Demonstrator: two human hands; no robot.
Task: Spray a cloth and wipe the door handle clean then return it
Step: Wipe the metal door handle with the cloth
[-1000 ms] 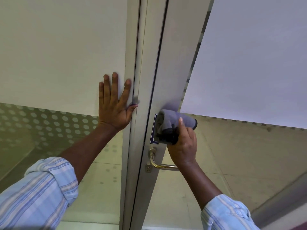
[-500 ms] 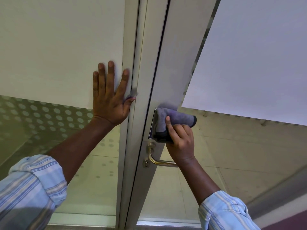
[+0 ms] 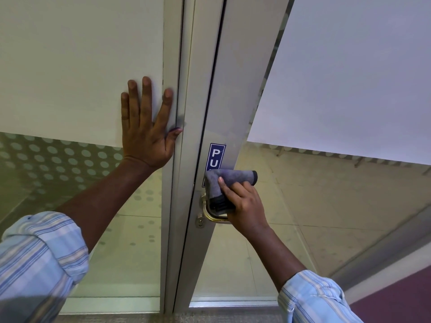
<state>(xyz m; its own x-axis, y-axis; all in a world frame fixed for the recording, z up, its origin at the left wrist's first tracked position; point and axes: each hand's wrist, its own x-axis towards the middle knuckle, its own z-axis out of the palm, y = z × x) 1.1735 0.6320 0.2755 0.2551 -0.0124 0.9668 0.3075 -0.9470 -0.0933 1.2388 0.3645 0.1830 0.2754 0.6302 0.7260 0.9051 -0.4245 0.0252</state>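
A folded grey cloth point(image 3: 229, 183) with a dark edge is pressed against the door frame, its lower end over the brass door handle point(image 3: 210, 214). My right hand point(image 3: 245, 206) grips the cloth from the right and hides most of the handle's lever. My left hand point(image 3: 148, 129) lies flat on the frosted glass panel to the left of the frame, fingers spread, holding nothing. A blue sign point(image 3: 215, 157) sits on the frame just above the cloth; its lower half is covered.
The aluminium door frame point(image 3: 191, 89) runs vertically through the middle. A frosted glass door panel point(image 3: 349, 78) stands to the right, with a dotted glass strip point(image 3: 46, 164) at lower left. A lock cylinder point(image 3: 200, 221) sits below the handle. No spray bottle shows.
My right hand has slid the cloth down from over the blue sign onto the handle, uncovering the sign's upper letters. My left hand stays flat on the glass.
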